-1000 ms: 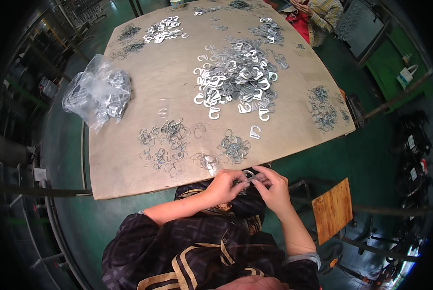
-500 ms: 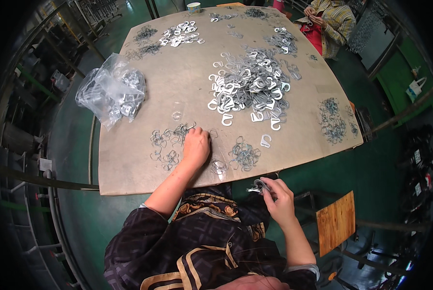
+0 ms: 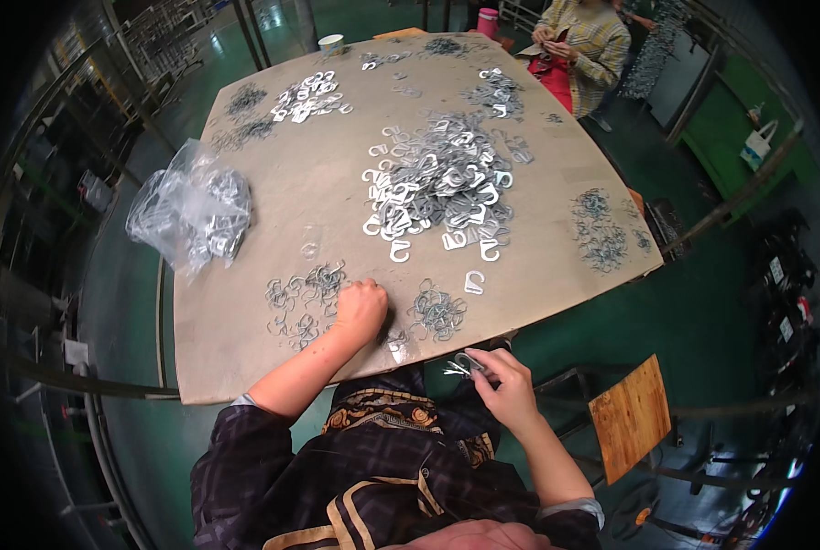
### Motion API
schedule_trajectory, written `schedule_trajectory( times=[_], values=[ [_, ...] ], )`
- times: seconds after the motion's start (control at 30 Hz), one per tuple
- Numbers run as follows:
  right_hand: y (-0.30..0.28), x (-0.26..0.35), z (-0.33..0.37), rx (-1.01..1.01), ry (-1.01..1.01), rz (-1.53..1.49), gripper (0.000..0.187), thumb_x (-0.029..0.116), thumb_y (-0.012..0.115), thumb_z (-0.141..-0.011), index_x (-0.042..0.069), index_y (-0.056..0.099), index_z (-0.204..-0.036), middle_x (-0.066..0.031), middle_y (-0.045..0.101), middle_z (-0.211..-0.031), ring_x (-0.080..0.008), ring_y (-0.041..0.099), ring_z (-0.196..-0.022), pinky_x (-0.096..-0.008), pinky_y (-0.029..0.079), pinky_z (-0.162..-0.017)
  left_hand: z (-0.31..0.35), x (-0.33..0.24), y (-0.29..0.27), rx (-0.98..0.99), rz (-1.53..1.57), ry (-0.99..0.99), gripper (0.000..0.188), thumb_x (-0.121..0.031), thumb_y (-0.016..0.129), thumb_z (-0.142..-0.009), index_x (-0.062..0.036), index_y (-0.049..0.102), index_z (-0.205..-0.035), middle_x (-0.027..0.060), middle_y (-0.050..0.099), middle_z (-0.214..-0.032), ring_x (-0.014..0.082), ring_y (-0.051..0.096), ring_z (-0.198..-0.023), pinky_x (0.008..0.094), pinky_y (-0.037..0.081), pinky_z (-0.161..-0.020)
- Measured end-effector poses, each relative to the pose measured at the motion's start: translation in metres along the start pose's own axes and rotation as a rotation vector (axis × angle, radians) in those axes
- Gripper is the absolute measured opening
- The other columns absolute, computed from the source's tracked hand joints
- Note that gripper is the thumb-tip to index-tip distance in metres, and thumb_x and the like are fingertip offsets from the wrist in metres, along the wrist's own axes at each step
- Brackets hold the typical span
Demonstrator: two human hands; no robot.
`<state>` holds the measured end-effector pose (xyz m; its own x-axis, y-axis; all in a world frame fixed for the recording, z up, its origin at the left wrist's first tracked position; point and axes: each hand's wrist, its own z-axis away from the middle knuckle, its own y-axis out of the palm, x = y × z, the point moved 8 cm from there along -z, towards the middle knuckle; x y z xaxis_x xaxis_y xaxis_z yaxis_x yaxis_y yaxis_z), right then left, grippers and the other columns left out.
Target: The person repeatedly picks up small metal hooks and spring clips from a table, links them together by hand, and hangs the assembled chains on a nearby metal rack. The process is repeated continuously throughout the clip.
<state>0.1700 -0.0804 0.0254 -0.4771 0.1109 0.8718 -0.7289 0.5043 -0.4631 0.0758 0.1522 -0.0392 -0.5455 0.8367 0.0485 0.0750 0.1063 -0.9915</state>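
My left hand [image 3: 362, 307] rests on the table near its front edge, fingers curled down. What its fingertips hold, if anything, is hidden. Beside it on the left lies a loose spread of thin bent wire clips [image 3: 324, 280]; to its right is a small heap of similar wire clips [image 3: 438, 312]. Just off the front edge, my right hand [image 3: 503, 383] pinches a small bunch of metal hooks [image 3: 466, 364] between thumb and fingers. Thin ends stick out of that bunch to the left. A single flat silver hook [image 3: 474, 282] lies on the table beyond the right hand.
A large pile of flat metal hooks [image 3: 442, 179] covers the middle of the brown table [image 3: 245, 362]. A clear plastic bag [image 3: 195, 215] sits at the left edge. More wire clips [image 3: 602, 234] lie at right. A wooden board [image 3: 630, 417] stands near my right forearm; a co-worker [image 3: 579, 55] is at far right.
The whole view has shifted, so the table sits lower and further left. My right hand is slightly closer to the table edge, still gripping its bunch. My left hand stays among the wire clips.
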Motion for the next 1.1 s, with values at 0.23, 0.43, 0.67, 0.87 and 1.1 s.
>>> schedule_trajectory(
  times=[0.23, 0.43, 0.67, 0.87, 1.1],
  values=[
    [-0.004, 0.004, 0.003, -0.032, -0.005, -0.024, 0.034, -0.005, 0.064, -0.081, 0.003, 0.064, -0.114, -0.0102, 0.062, -0.086, -0.0198, 0.065, -0.069, -0.0296, 0.053, -0.063, -0.008, 0.008, 0.004, -0.018, -0.073, 0.205, 0.012, -0.009, 0.057, -0.074, -0.0031, 0.067, -0.070, 0.0144, 0.066, -0.080, 0.0283, 0.067, -0.075, 0.0376, 0.055, -0.063],
    [-0.006, 0.004, 0.007, -0.027, -0.003, -0.010, 0.035, -0.005, 0.063, -0.081, 0.003, 0.063, -0.115, -0.0097, 0.061, -0.085, -0.0193, 0.065, -0.069, -0.0297, 0.053, -0.063, -0.009, 0.008, 0.007, 0.030, -0.100, 0.187, 0.012, -0.009, 0.059, -0.074, -0.0028, 0.068, -0.069, 0.0155, 0.067, -0.080, 0.0288, 0.068, -0.078, 0.0373, 0.055, -0.064],
    [-0.003, 0.000, 0.006, -0.034, -0.001, -0.060, 0.036, -0.005, 0.064, -0.081, 0.003, 0.062, -0.116, -0.0100, 0.061, -0.086, -0.0190, 0.065, -0.070, -0.0291, 0.054, -0.065, -0.021, 0.031, 0.008, 0.050, 0.036, 0.150, 0.015, -0.015, 0.062, -0.067, -0.0010, 0.065, -0.073, 0.0163, 0.066, -0.081, 0.0320, 0.067, -0.072, 0.0416, 0.055, -0.066],
    [-0.003, -0.009, 0.006, -0.074, 0.013, -0.062, 0.034, -0.005, 0.065, -0.081, 0.003, 0.062, -0.114, -0.0102, 0.062, -0.086, -0.0188, 0.066, -0.071, -0.0289, 0.054, -0.065, -0.014, 0.041, -0.013, 0.058, 0.580, -0.057, 0.016, -0.010, 0.069, -0.068, 0.0024, 0.065, -0.078, 0.0138, 0.068, -0.075, 0.0242, 0.066, -0.064, 0.0336, 0.054, -0.063],
    [-0.002, -0.017, 0.003, -0.164, 0.043, -0.133, 0.030, -0.005, 0.066, -0.080, 0.001, 0.062, -0.109, -0.0114, 0.067, -0.086, -0.0189, 0.068, -0.074, -0.0287, 0.055, -0.065, 0.016, -0.015, -0.022, 0.218, 1.449, -0.163, 0.013, 0.000, 0.066, -0.084, 0.0043, 0.068, -0.096, 0.0033, 0.070, -0.077, 0.0057, 0.063, -0.068, 0.0218, 0.052, -0.063]
  ],
)
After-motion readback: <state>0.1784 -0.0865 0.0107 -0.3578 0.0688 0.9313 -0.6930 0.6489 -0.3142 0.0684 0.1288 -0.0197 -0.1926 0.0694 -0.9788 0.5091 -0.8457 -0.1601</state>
